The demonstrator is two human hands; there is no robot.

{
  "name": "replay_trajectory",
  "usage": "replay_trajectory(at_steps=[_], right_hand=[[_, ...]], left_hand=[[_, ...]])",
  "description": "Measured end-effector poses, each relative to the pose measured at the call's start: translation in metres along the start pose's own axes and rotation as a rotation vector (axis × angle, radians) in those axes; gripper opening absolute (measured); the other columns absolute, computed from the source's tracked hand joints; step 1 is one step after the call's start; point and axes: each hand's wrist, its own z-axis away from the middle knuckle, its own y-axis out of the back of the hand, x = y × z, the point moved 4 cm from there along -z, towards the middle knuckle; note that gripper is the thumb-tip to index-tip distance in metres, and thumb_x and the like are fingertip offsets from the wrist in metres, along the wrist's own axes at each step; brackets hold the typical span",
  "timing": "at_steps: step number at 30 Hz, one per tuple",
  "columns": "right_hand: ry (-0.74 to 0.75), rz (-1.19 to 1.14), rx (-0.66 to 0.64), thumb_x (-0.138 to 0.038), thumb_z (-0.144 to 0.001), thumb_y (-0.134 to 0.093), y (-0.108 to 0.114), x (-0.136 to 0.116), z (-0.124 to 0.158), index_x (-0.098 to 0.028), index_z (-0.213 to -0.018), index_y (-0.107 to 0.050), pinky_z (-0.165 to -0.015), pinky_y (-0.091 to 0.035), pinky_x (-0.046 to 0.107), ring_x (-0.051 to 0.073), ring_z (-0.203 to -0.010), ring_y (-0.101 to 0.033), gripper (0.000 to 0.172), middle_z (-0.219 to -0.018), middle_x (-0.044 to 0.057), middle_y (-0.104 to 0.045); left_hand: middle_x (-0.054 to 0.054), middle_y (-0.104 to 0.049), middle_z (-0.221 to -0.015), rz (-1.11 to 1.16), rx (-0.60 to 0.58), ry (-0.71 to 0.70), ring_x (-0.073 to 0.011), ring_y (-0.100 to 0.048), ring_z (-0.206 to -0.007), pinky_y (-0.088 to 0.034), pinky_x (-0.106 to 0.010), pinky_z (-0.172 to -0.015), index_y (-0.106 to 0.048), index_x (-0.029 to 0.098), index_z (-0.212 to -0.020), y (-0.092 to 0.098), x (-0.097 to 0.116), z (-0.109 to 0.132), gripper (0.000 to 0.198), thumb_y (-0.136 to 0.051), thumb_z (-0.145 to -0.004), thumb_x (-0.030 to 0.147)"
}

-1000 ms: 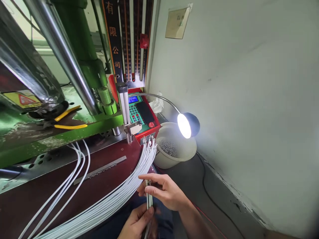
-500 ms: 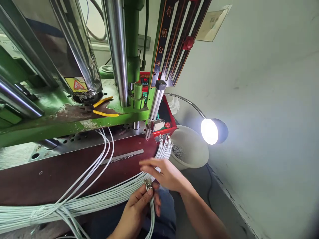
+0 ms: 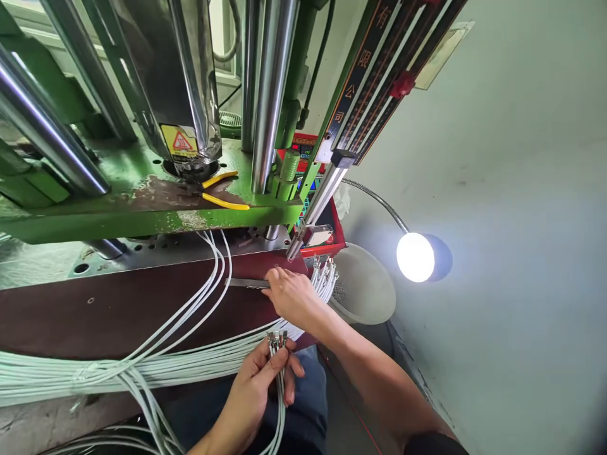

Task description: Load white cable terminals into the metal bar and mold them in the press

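Observation:
In my left hand (image 3: pixel 249 388), near the bottom centre, I pinch several white wires (image 3: pixel 281 414) with metal terminals (image 3: pixel 277 340) standing up above my thumb. My right hand (image 3: pixel 293 296) is over the dark red work surface (image 3: pixel 156 297), its fingers closed on the right end of a slim metal strip (image 3: pixel 247 283); that end is hidden under them. A thick bundle of white wires (image 3: pixel 190 374) runs across the front edge behind my left hand. Its terminal-tipped ends (image 3: pixel 325 272) fan out just right of my right hand. A few looser wires (image 3: pixel 208 287) lead under the press.
A green press (image 3: pixel 246 218) with steel columns stands ahead. Yellow-handled pliers (image 3: pixel 225 201) lie on its plate, near a hot-surface label (image 3: pixel 179 140). A pale bucket (image 3: pixel 374 303) with small metal bits stands right, below a lit gooseneck lamp (image 3: pixel 415 257). A red control box (image 3: pixel 339 237) sits behind.
My right hand has moved forward from above the left hand and closed on the metal strip, which has shifted slightly. The left hand still holds its wires. The camera view has shifted.

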Motion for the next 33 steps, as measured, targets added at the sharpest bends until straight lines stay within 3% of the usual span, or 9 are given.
replay_trajectory(at_steps=[3, 5, 9, 11, 15, 19, 24, 33], right_hand=[[-0.181, -0.261, 0.003, -0.030, -0.093, -0.053, 0.015, 0.025, 0.036, -0.013, -0.108, -0.059, -0.068, -0.044, 0.030, 0.019, -0.078, -0.062, 0.023, -0.090, 0.008, -0.069], [-0.233, -0.544, 0.017, -0.035, -0.092, -0.056, 0.017, 0.035, 0.058, -0.015, -0.112, -0.062, -0.067, -0.043, 0.027, 0.016, -0.075, -0.060, 0.029, -0.088, 0.004, -0.068], [-0.263, -1.049, -0.024, -0.046, -0.094, -0.046, 0.004, 0.035, 0.086, -0.014, -0.123, -0.062, -0.058, -0.044, 0.022, 0.010, -0.062, -0.052, 0.046, -0.078, 0.001, -0.062], [-0.275, -1.178, 0.003, -0.045, -0.095, -0.045, -0.002, 0.032, 0.091, -0.013, -0.128, -0.060, -0.059, -0.045, 0.022, 0.009, -0.062, -0.051, 0.048, -0.078, 0.001, -0.061], [-0.267, -1.229, 0.014, -0.037, -0.093, -0.051, -0.004, 0.025, 0.091, -0.015, -0.128, -0.062, -0.063, -0.046, 0.022, 0.011, -0.069, -0.053, 0.043, -0.080, 0.002, -0.064], [-0.230, -1.252, -0.041, -0.033, -0.092, -0.051, -0.001, 0.023, 0.088, -0.015, -0.128, -0.062, -0.067, -0.048, 0.024, 0.012, -0.072, -0.056, 0.042, -0.084, 0.003, -0.067], [-0.197, -1.120, -0.055, -0.032, -0.093, -0.050, 0.004, 0.019, 0.085, -0.016, -0.128, -0.063, -0.068, -0.049, 0.025, 0.014, -0.073, -0.059, 0.041, -0.081, 0.002, -0.067], [-0.194, -0.979, -0.001, -0.028, -0.094, -0.046, 0.002, 0.012, 0.090, -0.015, -0.133, -0.058, -0.076, -0.049, 0.028, 0.017, -0.083, -0.061, 0.043, -0.098, 0.005, -0.070]], left_hand=[[-0.002, -0.067, -0.067, -0.027, -0.100, 0.047, -0.0076, -0.045, -0.039, -0.032, -0.026, -0.048, -0.060, 0.015, -0.089, -0.005, -0.001, -0.002, 0.035, -0.061, -0.082, 0.049], [-0.001, -0.066, -0.066, -0.078, -0.100, 0.039, -0.0066, -0.041, -0.038, -0.029, -0.026, -0.047, -0.060, 0.015, -0.086, -0.008, -0.001, -0.003, 0.036, -0.058, -0.083, 0.051], [0.006, -0.046, -0.045, -0.262, -0.056, 0.017, -0.0070, -0.032, -0.036, -0.025, -0.025, -0.045, -0.057, 0.018, -0.067, -0.015, -0.001, -0.004, 0.040, -0.056, -0.084, 0.053], [0.006, -0.044, -0.042, -0.311, -0.078, 0.042, -0.0092, -0.037, -0.039, -0.028, -0.025, -0.047, -0.056, 0.019, -0.066, -0.017, -0.002, -0.006, 0.042, -0.056, -0.083, 0.056], [0.001, -0.056, -0.053, -0.336, -0.104, 0.052, -0.0135, -0.051, -0.051, -0.039, -0.027, -0.056, -0.053, 0.019, -0.063, -0.016, -0.004, -0.013, 0.044, -0.056, -0.081, 0.059], [0.004, -0.049, -0.048, -0.348, -0.094, 0.069, -0.0093, -0.040, -0.041, -0.030, -0.025, -0.047, -0.051, 0.019, -0.060, -0.015, -0.004, -0.012, 0.044, -0.056, -0.082, 0.057], [0.005, -0.043, -0.044, -0.339, -0.015, 0.058, -0.0078, -0.033, -0.038, -0.021, -0.024, -0.041, -0.049, 0.020, -0.056, -0.020, 0.003, -0.005, 0.044, -0.058, -0.081, 0.055], [0.005, -0.041, -0.039, -0.352, 0.002, 0.043, -0.0082, -0.034, -0.036, -0.021, -0.023, -0.039, -0.050, 0.019, -0.052, -0.024, 0.005, -0.007, 0.048, -0.057, -0.082, 0.056]])
